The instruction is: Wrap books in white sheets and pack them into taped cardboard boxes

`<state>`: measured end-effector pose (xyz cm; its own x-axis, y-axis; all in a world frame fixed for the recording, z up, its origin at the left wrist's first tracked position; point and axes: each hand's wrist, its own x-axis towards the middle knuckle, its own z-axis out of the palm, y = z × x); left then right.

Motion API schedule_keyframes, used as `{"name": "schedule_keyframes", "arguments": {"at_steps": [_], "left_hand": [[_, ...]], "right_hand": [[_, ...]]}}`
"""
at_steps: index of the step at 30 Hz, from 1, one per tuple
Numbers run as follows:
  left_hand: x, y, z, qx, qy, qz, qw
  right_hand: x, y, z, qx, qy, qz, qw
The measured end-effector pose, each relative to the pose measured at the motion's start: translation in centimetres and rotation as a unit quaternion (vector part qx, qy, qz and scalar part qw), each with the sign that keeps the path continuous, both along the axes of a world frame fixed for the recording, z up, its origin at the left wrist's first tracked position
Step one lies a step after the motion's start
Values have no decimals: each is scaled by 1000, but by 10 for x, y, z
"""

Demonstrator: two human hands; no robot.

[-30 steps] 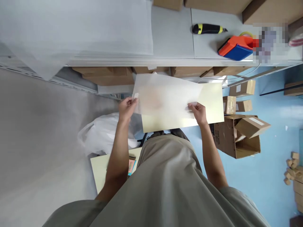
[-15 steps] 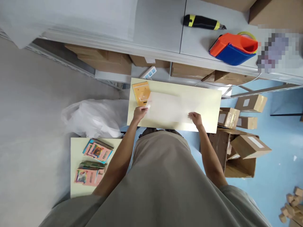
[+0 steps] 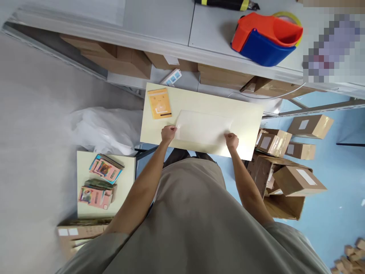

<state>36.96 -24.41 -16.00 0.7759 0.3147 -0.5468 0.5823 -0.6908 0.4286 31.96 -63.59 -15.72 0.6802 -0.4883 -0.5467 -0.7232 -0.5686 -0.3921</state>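
Note:
A translucent plastic bag (image 3: 203, 127) lies flat on a pale yellow board (image 3: 245, 118) in front of me. My left hand (image 3: 168, 133) pinches the bag's left end, fingers closed on it. At the bag's right end my right hand (image 3: 231, 140) grips the other corner, also closed. A small orange booklet (image 3: 159, 103) rests on the board's far left corner, a little beyond my left hand.
A grey table (image 3: 159, 19) beyond holds an orange-and-blue tape dispenser (image 3: 264, 40) and a black-and-yellow knife (image 3: 225, 3). Cardboard boxes (image 3: 288, 163) stand on the blue floor at right. At left lie a white plastic sack (image 3: 105, 129) and a low board with colourful booklets (image 3: 99, 180).
Both hands lowered the bag from mid-air down flat onto the yellow board. The view tilted down, bringing the orange booklet and the colourful booklets into sight.

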Motion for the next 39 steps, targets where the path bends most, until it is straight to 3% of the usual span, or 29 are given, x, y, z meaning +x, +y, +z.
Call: {"name": "schedule_keyframes", "arguments": {"at_steps": [5, 8, 12, 14, 17, 24, 29, 33, 39], "left_hand": [[-5, -8, 7, 44, -39, -54, 997], [-15, -25, 12, 61, -104, -163, 979], [-30, -58, 12, 0, -102, -343, 934], [-35, -69, 8, -19, -88, -390, 916], [-39, -69, -2, -29, -75, -405, 911], [-29, -35, -14, -82, -96, -368, 921], [-6, -4, -6, -144, -106, -246, 953], [11, 42, 4, -174, -159, -113, 965], [36, 120, 10, -107, -134, 18, 985]], "right_hand": [[-10, 10, 3, -65, -40, 8, 997], [-18, 22, 5, -98, -91, 107, 985], [-31, 44, 3, -57, -100, 272, 955], [-38, 55, 0, -34, -89, 325, 941], [-48, 61, -5, -27, -62, 343, 937], [-55, 47, -2, -58, -18, 314, 947], [-40, 61, 8, -68, -3, 284, 956], [-9, 107, 17, -49, -58, 290, 954], [57, 217, 20, 67, -118, 374, 918]]}}
